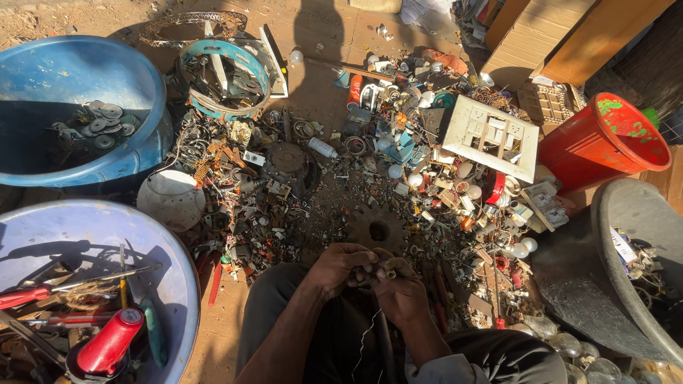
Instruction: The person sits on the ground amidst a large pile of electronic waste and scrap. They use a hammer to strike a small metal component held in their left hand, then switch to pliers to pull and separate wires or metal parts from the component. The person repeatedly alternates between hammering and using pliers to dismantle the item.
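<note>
Metal fitting (390,273) (small, tube-like) sits pinched in the right hand (402,291), left hand (340,269) closed on it just beside.

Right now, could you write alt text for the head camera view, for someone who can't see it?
Two hands, left hand and right hand, grip a small metal piece over a sunlit scrap pile, ringed by blue tubs and a red bucket.

head view, looking steeply down, close

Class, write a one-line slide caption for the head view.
Both hands grip a small metal part above scattered scrap.
</note>
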